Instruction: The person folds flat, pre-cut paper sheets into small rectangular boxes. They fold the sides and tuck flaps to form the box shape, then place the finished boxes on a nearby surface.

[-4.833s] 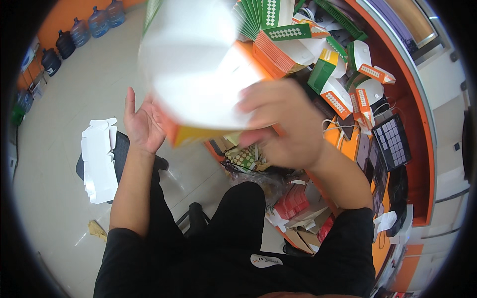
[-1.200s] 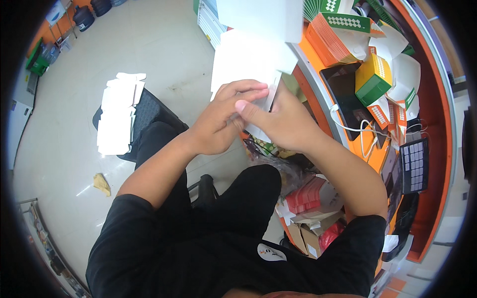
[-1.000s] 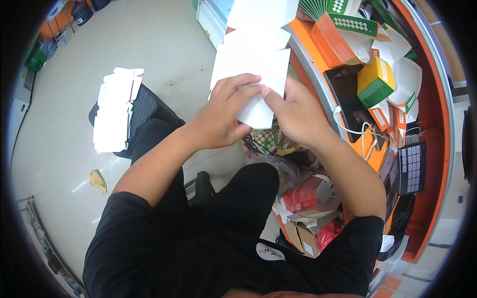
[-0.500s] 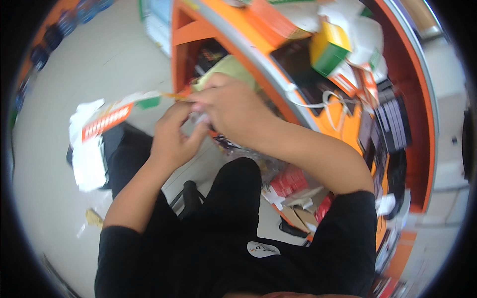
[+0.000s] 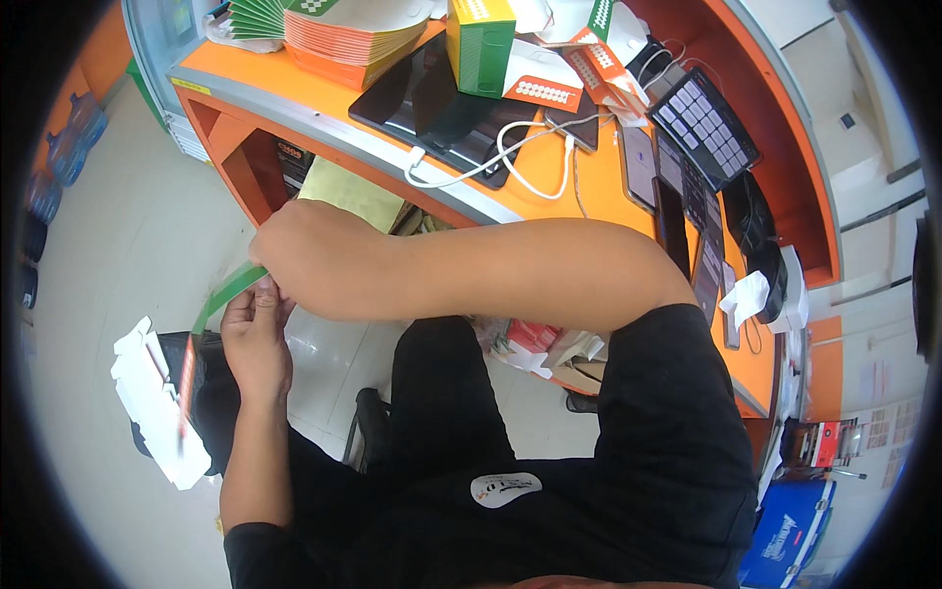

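At nine o'clock, your left hand (image 5: pixel 257 344) pinches a green and orange carton (image 5: pixel 227 295), seen edge-on. Your right hand (image 5: pixel 316 263) is bent against its upper end, fingers hidden, so its grip cannot be told. White flattened cartons (image 5: pixel 157 407) lie below, toward eight o'clock; the orange worktop (image 5: pixel 551 201) spans eleven to four.

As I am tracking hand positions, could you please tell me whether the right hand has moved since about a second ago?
Yes, the right hand has shifted left, away from the tablet on the counter.
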Tool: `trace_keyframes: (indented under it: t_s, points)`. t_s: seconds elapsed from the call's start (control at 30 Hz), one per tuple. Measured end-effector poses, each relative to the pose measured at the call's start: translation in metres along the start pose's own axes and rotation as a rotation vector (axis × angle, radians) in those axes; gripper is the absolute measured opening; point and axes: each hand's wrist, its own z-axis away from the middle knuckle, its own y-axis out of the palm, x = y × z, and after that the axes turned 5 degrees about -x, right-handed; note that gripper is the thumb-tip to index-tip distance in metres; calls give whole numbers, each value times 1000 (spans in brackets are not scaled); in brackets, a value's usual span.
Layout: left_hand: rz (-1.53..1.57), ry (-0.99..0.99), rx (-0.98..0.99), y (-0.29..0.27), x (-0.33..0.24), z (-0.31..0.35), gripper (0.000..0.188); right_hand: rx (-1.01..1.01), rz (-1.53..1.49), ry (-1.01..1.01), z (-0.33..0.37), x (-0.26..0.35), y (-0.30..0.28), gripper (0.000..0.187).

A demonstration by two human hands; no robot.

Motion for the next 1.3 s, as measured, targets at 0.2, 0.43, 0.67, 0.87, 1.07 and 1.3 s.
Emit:
trace_keyframes:
  t_s: [0.2,0.43,0.67,0.87,1.07,1.3]
  points:
    - [61,-16,60,-2,1,-2,30,-35,-56,109,-3,6,2,20]
    - [108,18,107,0,-1,-1,35,3,-60,147,-3,13,-8,24]
    - [124,44,110,-6,5,-3,35,29,-76,147,-2,10,-10,24]
    - [125,1,31,-7,-1,-6,43,-90,-193,154,-7,-2,5,26]
    - [167,-11,107,5,-16,0,37,-97,-186,216,-8,7,-6,31]
    - [196,13,120,9,-24,4,35,-141,-196,236,-7,15,-5,36]
